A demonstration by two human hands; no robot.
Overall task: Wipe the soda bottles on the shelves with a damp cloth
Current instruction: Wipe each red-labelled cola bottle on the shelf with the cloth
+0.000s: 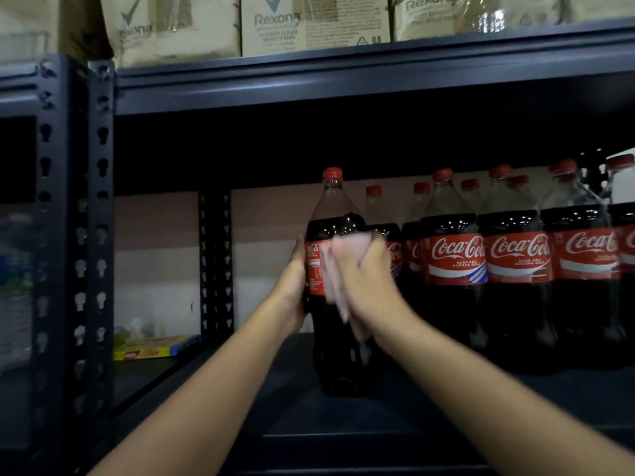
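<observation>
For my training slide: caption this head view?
Left hand steadies a red-capped cola bottle while right hand wipes it with a pale cloth.

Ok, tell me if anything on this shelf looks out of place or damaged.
Nothing looks damaged or spilled. One bottle stands forward of the row, only because the left hand grips it while the right hand wipes with the cloth.

The scene is dim, the shelf interior nearly black. Brighter light falls on the cartons (309,22) along the top. Small glints dot the bottle shoulders at right. The cloth (343,269) smears with motion blur; edges curve and soften.
</observation>
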